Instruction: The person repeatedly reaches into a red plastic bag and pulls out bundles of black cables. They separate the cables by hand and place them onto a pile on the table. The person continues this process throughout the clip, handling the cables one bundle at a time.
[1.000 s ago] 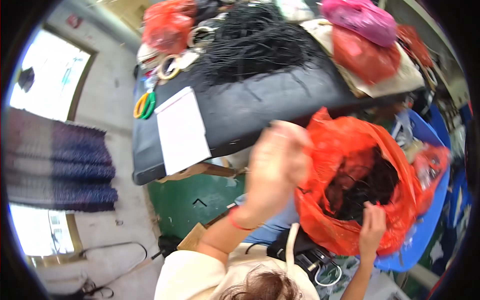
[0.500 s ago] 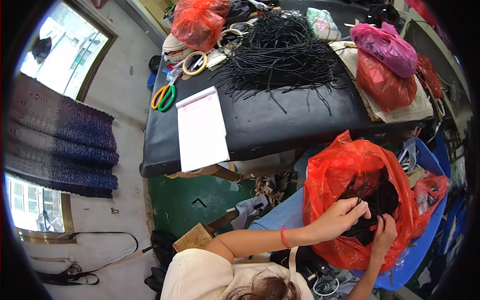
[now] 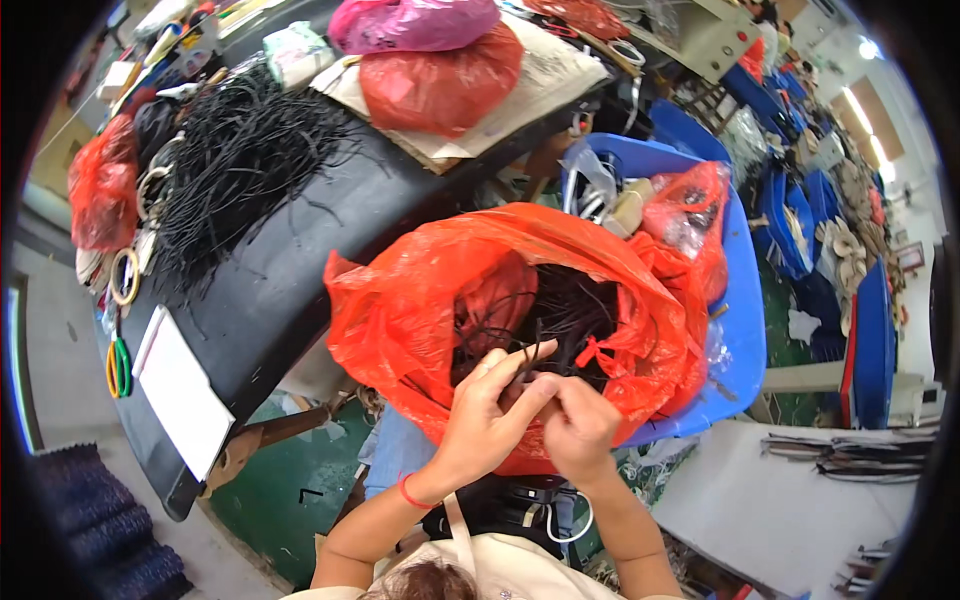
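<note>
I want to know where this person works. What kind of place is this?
Probably a workshop or small factory. Both hands pull black cords from an orange bag, more cords are heaped on the black table, and blue bins of parts stand about.

Black-topped worktable (image 3: 300, 260), carrying a heap of black cords (image 3: 235, 160). Left of the heap: small red bag (image 3: 100, 185), tape rings (image 3: 125, 275), white sheet (image 3: 180, 390). Right of it: board (image 3: 530, 80) under red (image 3: 440, 85) and pink bags (image 3: 410, 22).
</note>
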A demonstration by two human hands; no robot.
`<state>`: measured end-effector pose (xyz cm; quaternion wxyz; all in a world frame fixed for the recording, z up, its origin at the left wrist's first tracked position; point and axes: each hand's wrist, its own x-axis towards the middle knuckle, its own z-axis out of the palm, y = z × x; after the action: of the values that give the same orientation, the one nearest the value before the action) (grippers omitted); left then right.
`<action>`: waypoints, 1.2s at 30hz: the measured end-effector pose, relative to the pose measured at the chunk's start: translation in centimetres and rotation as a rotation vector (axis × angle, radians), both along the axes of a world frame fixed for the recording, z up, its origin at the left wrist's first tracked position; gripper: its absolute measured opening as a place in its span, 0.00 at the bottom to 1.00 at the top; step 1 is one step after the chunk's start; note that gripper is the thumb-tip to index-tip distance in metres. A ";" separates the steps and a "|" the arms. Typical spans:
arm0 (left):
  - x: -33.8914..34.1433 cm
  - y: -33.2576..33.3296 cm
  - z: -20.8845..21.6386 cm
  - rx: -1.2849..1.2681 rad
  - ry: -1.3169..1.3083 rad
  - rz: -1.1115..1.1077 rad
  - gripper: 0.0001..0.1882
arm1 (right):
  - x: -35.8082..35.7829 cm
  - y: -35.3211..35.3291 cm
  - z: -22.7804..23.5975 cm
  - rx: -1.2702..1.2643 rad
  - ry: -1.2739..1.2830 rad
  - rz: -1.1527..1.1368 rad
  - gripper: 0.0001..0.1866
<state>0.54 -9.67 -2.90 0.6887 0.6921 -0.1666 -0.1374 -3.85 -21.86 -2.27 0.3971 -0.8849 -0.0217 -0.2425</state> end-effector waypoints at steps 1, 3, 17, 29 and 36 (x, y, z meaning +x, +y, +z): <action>-0.2 0.1 -0.4 0.033 -0.103 0.012 0.11 | -0.3 0.4 0.1 0.023 0.055 -0.009 0.07; -0.9 0.2 -0.3 -0.056 0.016 0.066 0.06 | -0.4 1.1 -0.1 0.039 0.046 0.009 0.07; 3.4 10.7 7.1 -0.584 0.328 0.575 0.13 | 4.2 -9.1 -4.4 -0.459 0.119 -0.147 0.12; -0.1 2.4 3.1 -0.275 0.678 0.006 0.13 | 2.2 -8.7 -2.2 -0.445 0.175 -0.051 0.07; -1.4 -1.4 -0.2 -0.295 0.766 -0.042 0.16 | -1.9 -2.1 -0.2 -0.246 0.240 0.157 0.06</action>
<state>-0.81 -11.12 -3.13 0.7897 0.4813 0.0699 -0.3741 -5.77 -23.93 -2.45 0.3033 -0.9450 -0.0727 -0.0990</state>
